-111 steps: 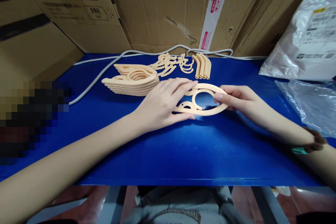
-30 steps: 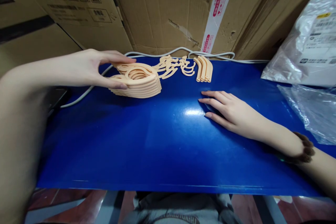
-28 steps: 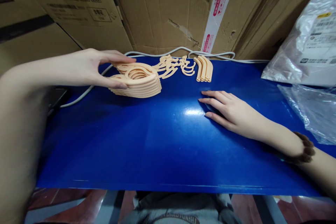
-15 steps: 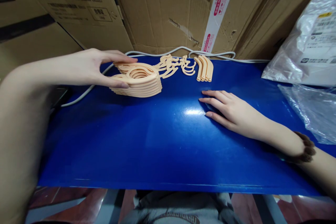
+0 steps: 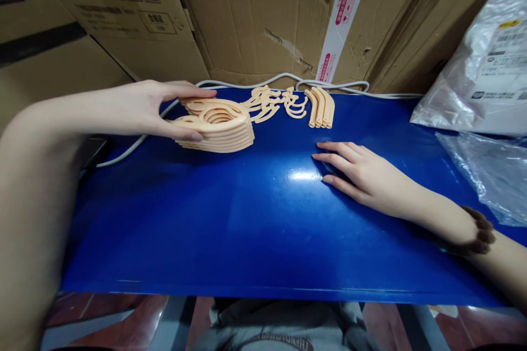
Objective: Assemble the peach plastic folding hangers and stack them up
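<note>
A stack of several peach plastic loop-shaped pieces (image 5: 226,134) stands at the back left of the blue table (image 5: 214,219). My left hand (image 5: 152,107) grips the left end of this stack, thumb on the near side and fingers on the far side. To the right of the stack lie a pile of thin curved peach pieces (image 5: 265,104), some small hook-shaped pieces (image 5: 294,105) and a row of curved tubes (image 5: 321,108). Below the tubes, my right hand (image 5: 358,173) rests on the table with its fingers spread, holding nothing.
Cardboard boxes (image 5: 255,22) stand along the back edge. A white cable (image 5: 284,78) runs in front of them and round to the left. At the right are a white plastic package (image 5: 481,71) and a clear plastic bag (image 5: 494,175).
The top piece of the stack has shifted very slightly at my left hand. My right hand stays where it was.
</note>
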The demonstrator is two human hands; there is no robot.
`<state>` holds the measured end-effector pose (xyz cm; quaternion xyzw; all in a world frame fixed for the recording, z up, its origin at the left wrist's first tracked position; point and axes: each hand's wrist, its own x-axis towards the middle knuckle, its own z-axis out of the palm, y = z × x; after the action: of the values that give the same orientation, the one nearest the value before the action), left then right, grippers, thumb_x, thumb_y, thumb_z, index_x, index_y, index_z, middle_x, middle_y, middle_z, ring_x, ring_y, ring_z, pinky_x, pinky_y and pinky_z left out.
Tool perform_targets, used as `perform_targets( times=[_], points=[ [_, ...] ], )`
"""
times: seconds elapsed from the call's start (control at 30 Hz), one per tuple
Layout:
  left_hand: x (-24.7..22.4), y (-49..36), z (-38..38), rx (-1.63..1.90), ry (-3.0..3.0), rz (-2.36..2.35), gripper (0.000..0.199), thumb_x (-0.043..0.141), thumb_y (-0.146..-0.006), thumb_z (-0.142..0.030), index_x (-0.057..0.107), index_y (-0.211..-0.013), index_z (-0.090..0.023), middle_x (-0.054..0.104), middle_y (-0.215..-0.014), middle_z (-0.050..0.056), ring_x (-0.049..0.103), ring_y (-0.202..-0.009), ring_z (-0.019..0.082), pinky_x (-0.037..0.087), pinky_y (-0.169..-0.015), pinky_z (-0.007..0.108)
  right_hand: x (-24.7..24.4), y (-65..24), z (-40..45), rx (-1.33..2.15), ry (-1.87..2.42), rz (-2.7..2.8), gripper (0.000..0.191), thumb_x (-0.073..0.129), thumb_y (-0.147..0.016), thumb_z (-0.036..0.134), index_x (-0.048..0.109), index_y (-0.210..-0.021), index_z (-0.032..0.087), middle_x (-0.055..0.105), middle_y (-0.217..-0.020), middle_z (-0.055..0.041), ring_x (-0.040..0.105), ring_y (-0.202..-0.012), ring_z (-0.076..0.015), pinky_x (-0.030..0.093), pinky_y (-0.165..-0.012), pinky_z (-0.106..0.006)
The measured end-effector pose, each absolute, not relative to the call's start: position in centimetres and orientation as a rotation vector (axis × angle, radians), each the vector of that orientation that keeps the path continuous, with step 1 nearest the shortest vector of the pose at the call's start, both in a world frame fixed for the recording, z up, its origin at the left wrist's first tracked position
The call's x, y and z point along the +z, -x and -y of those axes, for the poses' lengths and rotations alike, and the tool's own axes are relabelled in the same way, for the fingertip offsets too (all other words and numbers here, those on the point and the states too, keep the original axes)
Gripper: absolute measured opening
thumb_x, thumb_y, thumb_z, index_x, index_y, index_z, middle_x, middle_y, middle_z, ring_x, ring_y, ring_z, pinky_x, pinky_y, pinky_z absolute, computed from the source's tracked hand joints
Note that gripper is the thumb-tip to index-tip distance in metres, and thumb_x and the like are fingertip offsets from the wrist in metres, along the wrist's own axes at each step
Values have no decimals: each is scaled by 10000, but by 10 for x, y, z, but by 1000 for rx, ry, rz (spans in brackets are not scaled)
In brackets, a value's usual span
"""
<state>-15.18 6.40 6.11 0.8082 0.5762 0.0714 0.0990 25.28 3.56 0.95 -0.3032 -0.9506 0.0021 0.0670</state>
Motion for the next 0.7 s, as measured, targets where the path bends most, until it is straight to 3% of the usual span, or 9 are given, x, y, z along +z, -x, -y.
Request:
perform_targets(
  times=[0.13,0.3,0.7],
  points=[
    [55,161,-69,219,-2371,-1710,974,726,-605,-747,443,-1434,-321,559,-1406,31,598,-1135,306,434,-1002,509,10,-253,-35,9,910,2861,423,409,-1008,381,510,-1363,175,490,-1431,-166,508,-1255,-303,447,-1010,-506],
    [47,175,-77,216,-2388,-1659,1022,720,-632,-740,368,-1477,-286,513,-1451,43,576,-1182,291,410,-1046,494,10,-253,-35,-7,915,2871,428,403,-1011,379,508,-1365,162,487,-1432,-161,503,-1258,-295,441,-1020,-486],
    [49,175,-76,210,-2448,-1651,955,690,-681,-740,397,-1463,-277,544,-1419,32,593,-1163,278,448,-1021,457,10,-253,-35,-13,934,2880,436,397,-1012,384,510,-1363,152,481,-1435,-159,495,-1267,-295,428,-1032,-474]
  ],
)
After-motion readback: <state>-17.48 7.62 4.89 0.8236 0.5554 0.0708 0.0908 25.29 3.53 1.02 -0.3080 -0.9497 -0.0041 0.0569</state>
